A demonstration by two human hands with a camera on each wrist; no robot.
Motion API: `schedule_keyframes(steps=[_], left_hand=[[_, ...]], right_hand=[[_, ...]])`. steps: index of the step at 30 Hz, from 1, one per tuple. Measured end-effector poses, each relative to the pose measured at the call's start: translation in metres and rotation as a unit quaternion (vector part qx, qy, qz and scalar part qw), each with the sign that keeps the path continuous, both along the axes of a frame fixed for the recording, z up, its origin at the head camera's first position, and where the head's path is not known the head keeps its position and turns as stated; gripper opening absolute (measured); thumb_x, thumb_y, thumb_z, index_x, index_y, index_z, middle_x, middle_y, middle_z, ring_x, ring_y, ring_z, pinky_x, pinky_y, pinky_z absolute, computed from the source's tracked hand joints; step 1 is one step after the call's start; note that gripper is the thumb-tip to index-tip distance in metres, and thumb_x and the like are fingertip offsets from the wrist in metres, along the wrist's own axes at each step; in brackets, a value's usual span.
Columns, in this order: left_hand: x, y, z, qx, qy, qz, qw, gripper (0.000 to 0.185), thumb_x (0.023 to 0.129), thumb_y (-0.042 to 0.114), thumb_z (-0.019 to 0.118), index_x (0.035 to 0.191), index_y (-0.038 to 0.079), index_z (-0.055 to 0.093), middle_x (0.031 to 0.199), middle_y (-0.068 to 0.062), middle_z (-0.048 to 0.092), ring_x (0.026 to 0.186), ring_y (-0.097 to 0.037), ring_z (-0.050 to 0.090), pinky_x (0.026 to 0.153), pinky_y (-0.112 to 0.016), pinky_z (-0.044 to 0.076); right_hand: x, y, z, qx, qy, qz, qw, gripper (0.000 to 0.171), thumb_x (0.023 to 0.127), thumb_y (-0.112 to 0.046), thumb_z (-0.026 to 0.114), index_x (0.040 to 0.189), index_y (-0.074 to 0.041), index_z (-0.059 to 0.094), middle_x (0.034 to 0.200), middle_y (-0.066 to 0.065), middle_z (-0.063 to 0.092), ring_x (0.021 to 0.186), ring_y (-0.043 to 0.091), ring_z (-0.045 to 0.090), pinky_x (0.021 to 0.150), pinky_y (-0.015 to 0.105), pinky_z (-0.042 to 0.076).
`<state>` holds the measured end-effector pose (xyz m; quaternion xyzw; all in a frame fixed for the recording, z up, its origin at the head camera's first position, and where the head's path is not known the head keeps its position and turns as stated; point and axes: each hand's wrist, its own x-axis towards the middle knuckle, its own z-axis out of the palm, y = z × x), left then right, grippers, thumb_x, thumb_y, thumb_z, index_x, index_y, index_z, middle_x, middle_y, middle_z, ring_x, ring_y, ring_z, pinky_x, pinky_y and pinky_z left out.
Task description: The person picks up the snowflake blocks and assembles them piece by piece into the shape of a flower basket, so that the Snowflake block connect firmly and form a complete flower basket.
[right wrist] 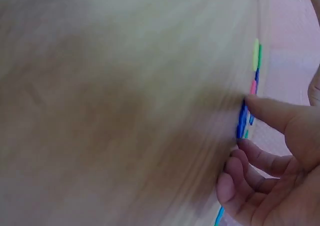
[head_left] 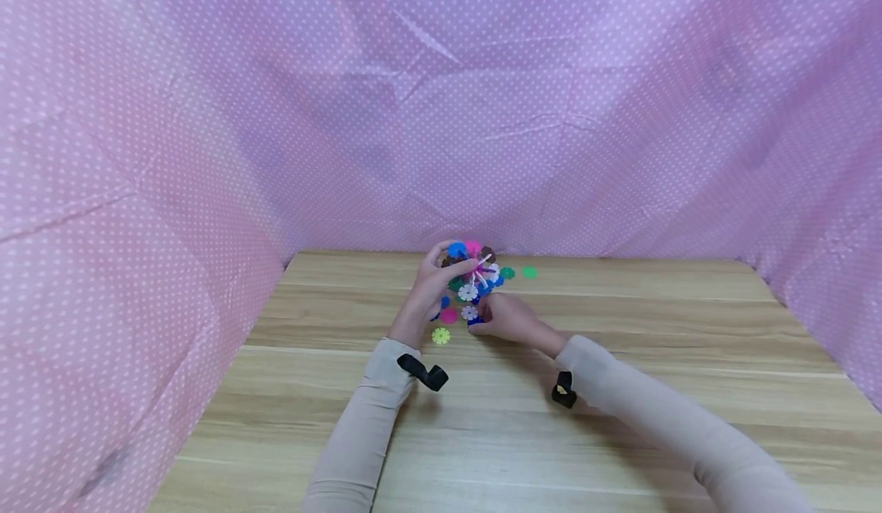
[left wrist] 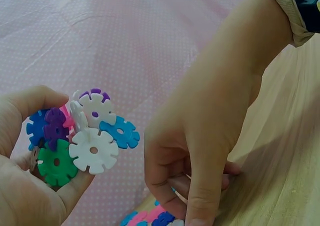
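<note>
My left hand [head_left: 422, 291] holds up a cluster of interlocked notched flower discs [left wrist: 102, 155], with thumb and fingers round its side. Green, white, purple, blue and pink discs show in it; part of it is hidden behind the fingers. To the right and lower, my right hand [head_left: 511, 318] is down at the tabletop, fingers curled. Its thumb and forefinger pinch the edges of a dark blue disc [right wrist: 242, 119], as the right wrist view shows. A pale disc [head_left: 469, 312] lies right beside those fingertips.
Loose discs lie on the wooden table [head_left: 289, 406]: a yellow one [head_left: 441, 336], a pink one [head_left: 449, 316], a green one [head_left: 507, 273] and a light green one [head_left: 529, 272]. A pink dotted cloth [head_left: 441, 115] hangs behind and at both sides.
</note>
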<state>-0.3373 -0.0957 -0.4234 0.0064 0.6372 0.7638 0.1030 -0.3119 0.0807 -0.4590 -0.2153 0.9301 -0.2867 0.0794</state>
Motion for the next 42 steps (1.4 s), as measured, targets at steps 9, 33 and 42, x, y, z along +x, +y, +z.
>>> schedule_keyframes(steps=[9,33,42], left_hand=[[0.0,0.001,-0.001,-0.011,-0.006,0.004,0.9999,0.05,0.087,0.022,0.081,0.131,0.023,0.058,0.135,-0.008,0.056,0.117,-0.029,0.058,0.104,-0.056,0.045],[-0.004,0.009,-0.004,0.038,-0.062,-0.004,0.9974,0.054,0.088,0.012,0.08,0.137,0.017,0.057,0.142,-0.012,0.055,0.125,-0.03,0.058,0.106,-0.045,0.052],[-0.004,0.012,-0.006,0.041,-0.061,-0.01,0.9973,0.055,0.089,0.01,0.078,0.139,0.018,0.057,0.144,-0.011,0.054,0.128,-0.031,0.057,0.11,-0.046,0.049]], right_hand=[[-0.008,0.018,0.002,-0.058,-0.091,-0.019,0.994,0.03,0.079,-0.006,0.084,0.099,0.002,0.063,0.09,0.009,0.064,0.082,0.017,0.055,0.071,0.026,0.048],[-0.018,0.064,0.054,-0.342,-0.084,-0.137,0.926,0.031,0.092,0.002,0.069,0.119,0.015,0.058,0.092,0.004,0.07,0.076,0.004,0.065,0.073,0.023,0.058],[-0.014,0.049,0.064,-0.393,0.011,-0.142,0.909,0.026,0.09,0.002,0.073,0.114,0.011,0.066,0.096,0.015,0.071,0.074,0.003,0.066,0.071,0.02,0.059]])
